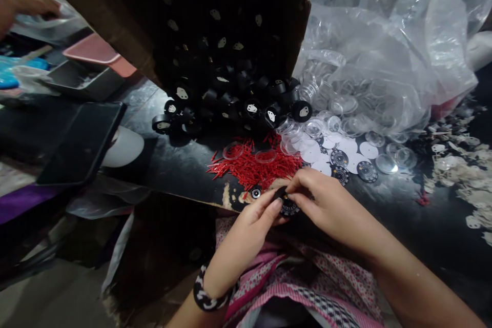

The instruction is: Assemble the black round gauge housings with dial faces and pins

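In front of my lap, my left hand [255, 218] is closed around a round black dial [289, 208] with white markings on its face. The fingers of my right hand [317, 192] are pinched together at the dial's upper edge; what sits between their tips is hidden. Just beyond my hands lies a heap of thin red pointers [249, 166], with a couple of clear round covers [265, 156] on it. To the right of the heap are loose printed dial discs [367, 171] and white discs [369, 150]. A small ring-shaped part [255, 193] rests by my left fingers.
A cardboard box [303, 25] lies tipped, spilling black round housings [251, 107]. At right are a plastic bag [384, 61] of clear covers and a pile of pale flat pieces [461, 179]. At left are a dark tablet-like slab [80, 141], a pink tray [92, 50] and another person's hand [26, 0].
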`<state>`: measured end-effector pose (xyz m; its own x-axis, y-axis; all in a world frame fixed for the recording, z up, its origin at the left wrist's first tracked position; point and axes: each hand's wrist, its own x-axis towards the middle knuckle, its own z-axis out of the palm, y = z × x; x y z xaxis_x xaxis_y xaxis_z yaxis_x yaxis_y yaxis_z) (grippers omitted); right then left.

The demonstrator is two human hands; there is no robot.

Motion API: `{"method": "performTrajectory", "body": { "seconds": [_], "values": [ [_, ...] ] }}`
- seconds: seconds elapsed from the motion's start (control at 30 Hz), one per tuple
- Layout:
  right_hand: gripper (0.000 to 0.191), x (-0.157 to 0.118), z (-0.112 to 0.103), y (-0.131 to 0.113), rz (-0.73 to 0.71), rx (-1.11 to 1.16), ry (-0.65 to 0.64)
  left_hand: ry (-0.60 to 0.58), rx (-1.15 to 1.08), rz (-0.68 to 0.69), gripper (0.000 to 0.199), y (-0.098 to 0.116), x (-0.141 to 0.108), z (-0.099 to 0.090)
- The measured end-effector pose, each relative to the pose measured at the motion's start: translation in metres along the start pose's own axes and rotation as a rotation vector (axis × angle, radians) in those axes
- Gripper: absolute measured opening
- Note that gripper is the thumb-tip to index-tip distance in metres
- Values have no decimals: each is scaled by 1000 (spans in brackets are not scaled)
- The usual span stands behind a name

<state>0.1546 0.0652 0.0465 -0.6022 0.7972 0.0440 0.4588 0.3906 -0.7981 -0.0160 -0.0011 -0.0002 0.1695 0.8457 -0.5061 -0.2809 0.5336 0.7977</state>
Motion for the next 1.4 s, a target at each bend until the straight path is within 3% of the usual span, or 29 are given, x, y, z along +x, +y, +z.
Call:
{"method": "performTrajectory", "body": {
  "seconds": [0.27,0.43,0.53,0.67,0.77,0.83,0.97,1.07,1.17,1.23,1.33,1.4],
  "values": [
    [29,-17,14,4,171,102,23,-25,57,61,41,-5,-4,-1],
    [25,-29,18,0,201,190,0,66,191,74,33,-11,-16,-8],
    [20,-16,11,3,86,7,7,231,41,85,33,-12,-18,-17],
    [20,20,9,4,-40,-475,51,432,-310,232,34,-3,-15,-22],
    [26,48,16,-2,-111,-731,34,454,-447,277,29,6,-13,-18],
    [18,62,22,-5,-128,-841,7,459,-481,281,29,9,-11,-16],
    [5,76,26,-6,-138,-867,8,401,-502,287,29,13,0,-14],
    [6,77,16,1,-197,-698,123,380,-492,289,28,15,10,-12],
    [14,76,-10,13,-286,-457,345,392,-481,282,28,16,16,-11],
    [17,73,-29,24,-269,-461,458,386,-481,302,28,15,17,-11],
    [19,61,-48,40,-165,-640,429,368,-463,325,31,12,12,-12],
    [20,48,-49,43,-143,-626,410,381,-433,313,32,10,5,-13]
  ]
}}
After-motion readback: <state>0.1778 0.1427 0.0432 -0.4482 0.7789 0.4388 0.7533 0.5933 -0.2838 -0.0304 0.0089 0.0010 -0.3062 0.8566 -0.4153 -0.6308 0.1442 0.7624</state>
